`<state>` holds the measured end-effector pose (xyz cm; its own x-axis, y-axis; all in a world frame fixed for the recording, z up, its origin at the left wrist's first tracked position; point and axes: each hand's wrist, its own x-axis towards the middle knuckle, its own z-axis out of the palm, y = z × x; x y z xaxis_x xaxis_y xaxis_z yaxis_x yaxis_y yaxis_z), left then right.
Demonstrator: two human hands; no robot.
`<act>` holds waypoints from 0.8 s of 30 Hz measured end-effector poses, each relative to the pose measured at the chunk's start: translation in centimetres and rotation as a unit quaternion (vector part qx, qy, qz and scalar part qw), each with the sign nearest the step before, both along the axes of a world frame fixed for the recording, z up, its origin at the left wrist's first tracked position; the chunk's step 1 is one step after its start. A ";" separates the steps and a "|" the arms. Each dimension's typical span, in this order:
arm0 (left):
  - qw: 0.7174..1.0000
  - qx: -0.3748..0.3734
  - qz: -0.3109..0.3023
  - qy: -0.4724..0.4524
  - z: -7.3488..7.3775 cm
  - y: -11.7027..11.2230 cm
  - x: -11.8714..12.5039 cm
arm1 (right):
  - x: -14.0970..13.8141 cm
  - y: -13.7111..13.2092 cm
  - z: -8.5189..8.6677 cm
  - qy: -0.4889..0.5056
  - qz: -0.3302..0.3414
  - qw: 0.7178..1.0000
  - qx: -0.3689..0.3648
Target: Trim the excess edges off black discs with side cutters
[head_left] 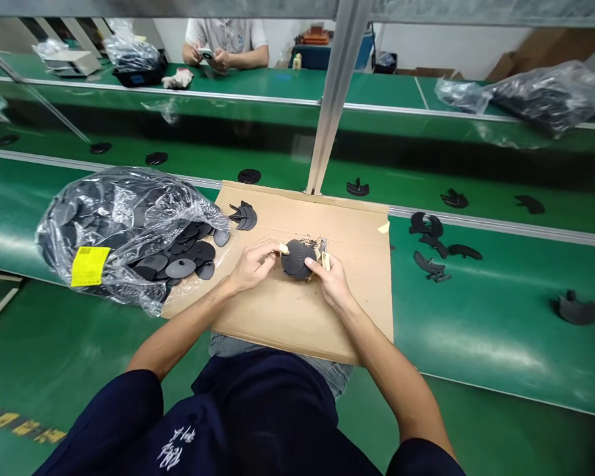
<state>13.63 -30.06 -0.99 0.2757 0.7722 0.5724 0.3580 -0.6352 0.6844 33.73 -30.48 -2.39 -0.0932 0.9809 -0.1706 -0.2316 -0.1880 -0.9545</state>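
A round black plastic disc [297,258] rests on a sheet of cardboard [297,317] that lies across my lap and the bench edge. My left hand [252,264] pinches the disc's left rim with taped fingertips. My right hand [330,276] grips its right side and also seems to hold a small blade-like tool; I cannot make it out. Black shavings [311,242] are scattered just behind the disc. A small stack of trimmed black pieces [244,215] sits at the cardboard's far left corner.
A clear plastic bag [123,231] with a yellow label, full of black discs, spills open at my left. Curved black offcuts [434,246] lie on the green belt at right. A metal post [333,99] rises behind the cardboard. Another person [227,41] sits across the line.
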 end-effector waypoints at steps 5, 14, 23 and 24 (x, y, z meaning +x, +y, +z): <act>0.997 -0.069 0.031 -0.020 -0.8 0.7 1.0 | 0.4 0.0 0.1 -0.023 -0.014 0.999 0.023; 0.994 -0.100 0.041 -0.020 -1.7 1.4 2.0 | 0.8 -0.3 0.3 -0.103 -0.014 0.994 0.045; 0.999 -0.006 0.040 0.021 -1.9 0.7 1.9 | 0.9 -0.7 0.4 -0.165 -0.008 0.986 0.038; 0.999 -0.008 0.041 0.020 -1.9 0.7 1.9 | 0.9 -0.7 0.5 -0.168 -0.008 0.985 0.039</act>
